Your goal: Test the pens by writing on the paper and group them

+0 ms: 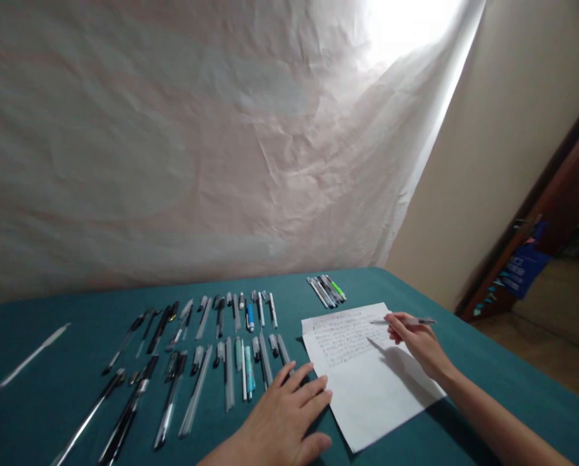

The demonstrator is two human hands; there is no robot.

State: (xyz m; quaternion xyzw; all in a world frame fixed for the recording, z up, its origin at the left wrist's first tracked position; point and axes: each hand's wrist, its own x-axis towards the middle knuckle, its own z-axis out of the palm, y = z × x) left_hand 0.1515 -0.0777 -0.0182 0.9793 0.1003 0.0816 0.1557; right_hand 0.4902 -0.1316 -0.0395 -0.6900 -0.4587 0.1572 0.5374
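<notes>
Right hand: thumb and fingers clamped on a slim, pale-barrelled pen, its tip over the handwritten lines in the upper part of a white rectangular paper sheet. The sheet lies aslant toward the right edge of the dark teal, cloth-like tabletop. Left hand: palm down, fingers apart, fingertips at the sheet's left edge; contact with the sheet cannot be told. Left of it, two rows of mostly clear-barrelled pens and detached caps extend toward the tabletop's left edge. A compact pen group lies near the far right corner.
</notes>
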